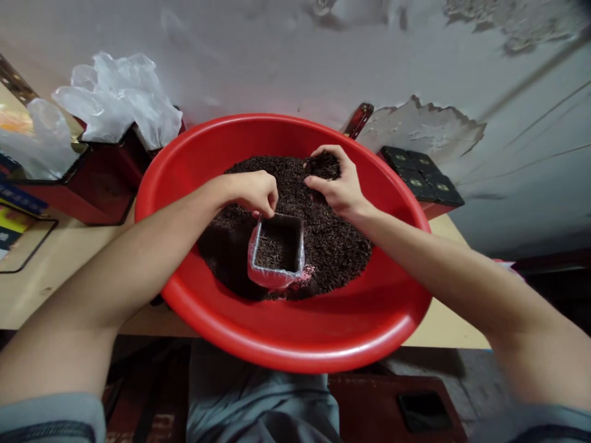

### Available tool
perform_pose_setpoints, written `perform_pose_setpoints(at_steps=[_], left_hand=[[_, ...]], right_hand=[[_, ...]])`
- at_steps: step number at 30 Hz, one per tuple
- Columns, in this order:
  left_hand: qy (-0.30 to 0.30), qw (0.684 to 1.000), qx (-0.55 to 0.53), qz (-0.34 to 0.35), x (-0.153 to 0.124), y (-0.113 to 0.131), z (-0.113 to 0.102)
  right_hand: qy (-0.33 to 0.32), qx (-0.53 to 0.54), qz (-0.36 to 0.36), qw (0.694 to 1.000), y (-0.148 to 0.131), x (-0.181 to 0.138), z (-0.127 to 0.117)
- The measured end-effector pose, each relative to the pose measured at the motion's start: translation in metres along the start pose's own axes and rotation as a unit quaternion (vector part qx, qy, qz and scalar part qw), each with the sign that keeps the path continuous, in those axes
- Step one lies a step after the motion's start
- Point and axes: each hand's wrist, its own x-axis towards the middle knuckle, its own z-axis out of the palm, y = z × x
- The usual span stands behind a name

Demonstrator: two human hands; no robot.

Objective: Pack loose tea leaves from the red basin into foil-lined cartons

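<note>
A big red plastic basin [295, 320] holds a heap of dark, loose tea leaves [337, 246]. Within the basin stands a small square box lined with clear plastic [276, 277], partly filled with the same leaves. My left hand [256, 192] pinches the box's far rim, its fingertips partly hidden. To the right and farther back, my right hand [341, 181] is curled around a clump of tea leaves [324, 165], just above the heap.
Left of the basin are dark red boxes [92, 191] with clear plastic bags [120, 95] sticking out. Black-lidded boxes [420, 175] stand at the right by the peeling wall. A phone [423, 411] lies on a reddish surface below the table [443, 320].
</note>
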Motion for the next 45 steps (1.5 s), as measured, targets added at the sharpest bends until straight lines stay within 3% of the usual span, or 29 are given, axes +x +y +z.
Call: perform_pose_setpoints(at_steps=[4, 9, 17, 26, 32, 37, 45], left_hand=[[-0.050, 0.997, -0.042, -0.044, -0.007, -0.002, -0.004], [-0.035, 0.997, -0.060, -0.038, -0.008, -0.005, -0.001], [-0.027, 0.999, -0.035, 0.017, -0.003, -0.015, 0.002], [-0.049, 0.993, -0.103, 0.013, -0.002, -0.018, 0.001], [-0.054, 0.995, -0.084, 0.026, 0.000, -0.023, 0.001], [-0.056, 0.996, -0.059, -0.020, -0.003, -0.016, -0.001], [-0.048, 0.999, -0.002, 0.012, -0.004, -0.015, -0.001]], right_hand=[[0.015, 0.172, 0.074, 0.982, -0.043, -0.041, 0.033], [-0.001, 0.192, 0.105, 0.976, -0.070, -0.075, 0.054], [-0.002, 0.140, 0.091, 0.986, -0.067, -0.081, 0.053], [-0.024, 0.255, 0.055, 0.965, -0.063, -0.078, 0.056], [-0.076, 0.288, 0.042, 0.954, -0.069, -0.078, 0.051], [-0.097, 0.255, 0.062, 0.960, -0.072, -0.076, 0.048], [-0.109, 0.204, 0.065, 0.971, -0.075, -0.072, 0.048]])
